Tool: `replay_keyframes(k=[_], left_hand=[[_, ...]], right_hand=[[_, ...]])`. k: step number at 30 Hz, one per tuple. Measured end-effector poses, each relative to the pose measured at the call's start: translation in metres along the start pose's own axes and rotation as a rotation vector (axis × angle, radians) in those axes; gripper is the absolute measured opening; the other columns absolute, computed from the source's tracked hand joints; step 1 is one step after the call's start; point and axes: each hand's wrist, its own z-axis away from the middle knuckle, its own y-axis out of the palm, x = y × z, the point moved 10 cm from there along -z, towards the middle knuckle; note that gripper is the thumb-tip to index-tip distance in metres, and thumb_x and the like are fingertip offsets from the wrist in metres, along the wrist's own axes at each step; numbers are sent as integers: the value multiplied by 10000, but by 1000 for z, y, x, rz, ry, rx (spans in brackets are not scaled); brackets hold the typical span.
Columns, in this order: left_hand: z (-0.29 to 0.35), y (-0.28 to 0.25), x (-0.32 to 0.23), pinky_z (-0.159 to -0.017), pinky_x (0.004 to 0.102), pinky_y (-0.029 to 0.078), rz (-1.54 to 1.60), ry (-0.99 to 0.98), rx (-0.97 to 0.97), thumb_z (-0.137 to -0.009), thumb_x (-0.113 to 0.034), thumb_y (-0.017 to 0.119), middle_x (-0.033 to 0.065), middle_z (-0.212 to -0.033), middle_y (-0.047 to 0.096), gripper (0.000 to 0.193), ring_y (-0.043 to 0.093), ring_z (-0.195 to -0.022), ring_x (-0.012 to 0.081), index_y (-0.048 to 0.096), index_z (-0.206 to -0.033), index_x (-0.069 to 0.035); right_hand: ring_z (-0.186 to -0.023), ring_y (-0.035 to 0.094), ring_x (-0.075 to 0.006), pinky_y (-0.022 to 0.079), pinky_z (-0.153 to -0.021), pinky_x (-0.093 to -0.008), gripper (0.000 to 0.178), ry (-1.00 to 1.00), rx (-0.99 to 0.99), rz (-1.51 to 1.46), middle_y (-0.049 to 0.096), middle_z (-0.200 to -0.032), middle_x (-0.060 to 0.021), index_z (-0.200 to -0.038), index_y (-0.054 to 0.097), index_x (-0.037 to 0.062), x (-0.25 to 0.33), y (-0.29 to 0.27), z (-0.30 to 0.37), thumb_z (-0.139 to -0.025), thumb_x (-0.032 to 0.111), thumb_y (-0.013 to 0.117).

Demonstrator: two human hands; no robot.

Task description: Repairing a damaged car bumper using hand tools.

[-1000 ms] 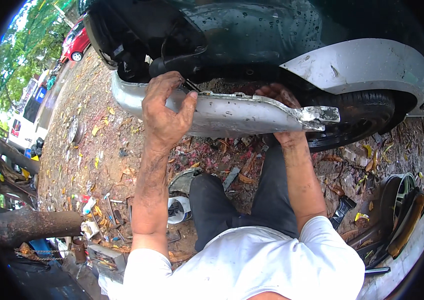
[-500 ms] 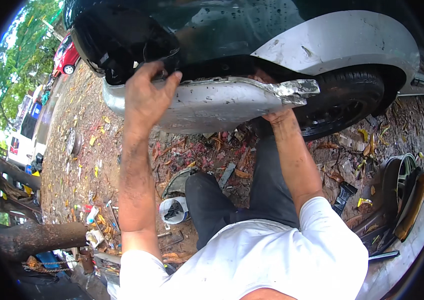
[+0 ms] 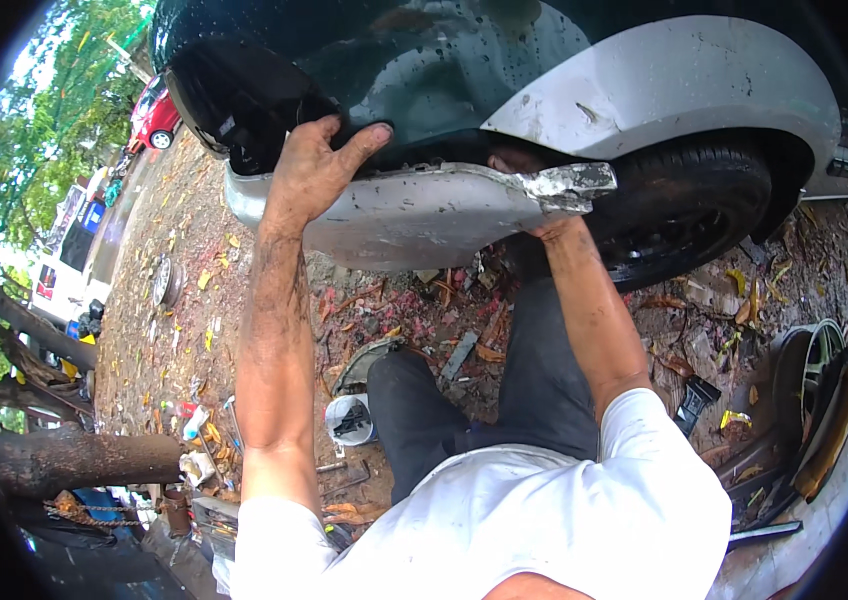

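Note:
A scuffed silver bumper (image 3: 414,215) hangs along the front of a dark green car (image 3: 464,60), with a dark gap between its upper edge and the bodywork. My left hand (image 3: 314,175) lies over the bumper's upper edge beside the dark headlight opening (image 3: 244,95). Its thumb is stretched away from the fingers, near the green panel's lower edge; part of the fingers is hidden. From below, my right hand (image 3: 556,229) reaches behind the bumper's chipped right end, and its fingers show in the gap. It grips the bumper there.
The front wheel (image 3: 679,215) stands right of my right hand, under a silver fender (image 3: 674,85). A white tub (image 3: 350,420) sits beside my knee. Car parts (image 3: 829,430) lie at the right, a tree trunk (image 3: 94,462) at the left. Leaves and debris litter the ground.
My left hand has moved up and right, its thumb now closer to the green panel. The gap above the bumper looks narrower. My right hand stays behind the bumper's end; the view has shifted slightly.

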Motion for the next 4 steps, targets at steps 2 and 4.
replay_keyframes(k=[2,4], left_hand=[[-4,-7,4,-838,329,472,40,50,-32,-728,-585,680,121,-668,614,802,628,-733,189,576,-1038,148],[-10,-9,20,-876,324,460,30,-8,-73,-714,-557,708,158,-738,641,828,635,-773,209,549,-1079,170]], right_hand=[[-884,578,-122,506,-793,-249,294,-143,55,-99,584,-1073,-42,-1118,555,36,39,42,6,-844,88,646],[-958,563,-171,498,-854,-281,339,-245,-85,500,549,-1139,-73,-1167,517,19,67,54,-9,-857,102,626]])
